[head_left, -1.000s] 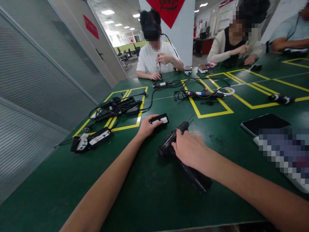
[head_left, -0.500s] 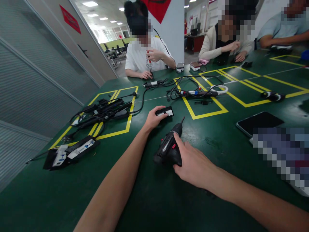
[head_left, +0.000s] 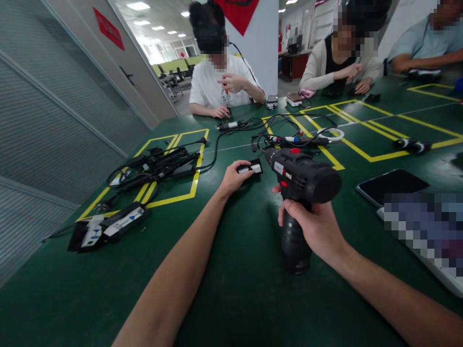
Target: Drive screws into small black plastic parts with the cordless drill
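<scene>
Black plastic with red buttons, the drill (head_left: 306,176) now stands upright in the right hand (head_left: 323,231); a moment ago it lay over on its side, with that hand on top of its body. The right hand is closed around the handle, thumb on the near side, some fingertips showing past the left side. The chuck points away, to the far left, roughly towards the small black piece (head_left: 257,166) by the other hand. That change gives the right hand a proper working hold, I would judge, rather than a loose grasp over the top. Whether the foot of the handle touches the green table (head_left: 224,289) I cannot tell.

The left hand (head_left: 234,179) has hardly shifted: it grips the small black piece, with its white parts facing up, on the table left of the drill and a little farther off. The two look apart. On the left side lie a heap of black cables (head_left: 170,164) and, nearer, black pieces with white strips (head_left: 125,220). A phone (head_left: 392,186) lies to the right.
</scene>
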Motion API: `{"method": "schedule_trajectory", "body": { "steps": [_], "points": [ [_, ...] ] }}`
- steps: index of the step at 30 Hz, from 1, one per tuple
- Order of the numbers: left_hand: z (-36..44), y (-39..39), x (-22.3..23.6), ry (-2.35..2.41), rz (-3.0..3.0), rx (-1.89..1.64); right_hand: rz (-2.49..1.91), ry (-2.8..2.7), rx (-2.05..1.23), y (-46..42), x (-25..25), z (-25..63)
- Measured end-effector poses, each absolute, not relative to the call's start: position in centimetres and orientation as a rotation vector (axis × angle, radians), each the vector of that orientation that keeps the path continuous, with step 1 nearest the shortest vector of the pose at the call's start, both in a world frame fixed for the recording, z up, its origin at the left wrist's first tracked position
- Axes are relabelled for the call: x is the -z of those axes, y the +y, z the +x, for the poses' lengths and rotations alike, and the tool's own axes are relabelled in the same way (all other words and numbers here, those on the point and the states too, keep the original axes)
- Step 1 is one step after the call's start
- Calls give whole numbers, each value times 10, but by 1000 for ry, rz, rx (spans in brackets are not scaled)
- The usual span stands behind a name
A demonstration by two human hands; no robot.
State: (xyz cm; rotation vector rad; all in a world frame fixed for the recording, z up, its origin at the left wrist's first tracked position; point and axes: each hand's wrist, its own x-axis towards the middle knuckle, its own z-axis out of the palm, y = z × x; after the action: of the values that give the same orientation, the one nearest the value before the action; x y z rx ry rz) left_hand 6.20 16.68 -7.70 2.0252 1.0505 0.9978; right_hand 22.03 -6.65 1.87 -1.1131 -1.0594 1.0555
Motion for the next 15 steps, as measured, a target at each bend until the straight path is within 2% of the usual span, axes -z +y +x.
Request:
{"method": "schedule_trajectory", "body": {
  "steps": [6, 9, 12, 15],
  "points": [
    [60, 168, 78, 1021, 1970, -1013, -1127, -1080, -1080, -65, -13, 218],
    [58, 161, 75, 1101, 1900, -1279, -1156, -1168, -1027, -64, -6, 218],
    [59, 127, 64, 1158, 1886, -1578, -1200, -1276, -913, -64, 0, 219],
    [59, 67, 51, 918, 1915, -1451, -1241, -1384, -791, -66, 3, 220]
  ]
}}
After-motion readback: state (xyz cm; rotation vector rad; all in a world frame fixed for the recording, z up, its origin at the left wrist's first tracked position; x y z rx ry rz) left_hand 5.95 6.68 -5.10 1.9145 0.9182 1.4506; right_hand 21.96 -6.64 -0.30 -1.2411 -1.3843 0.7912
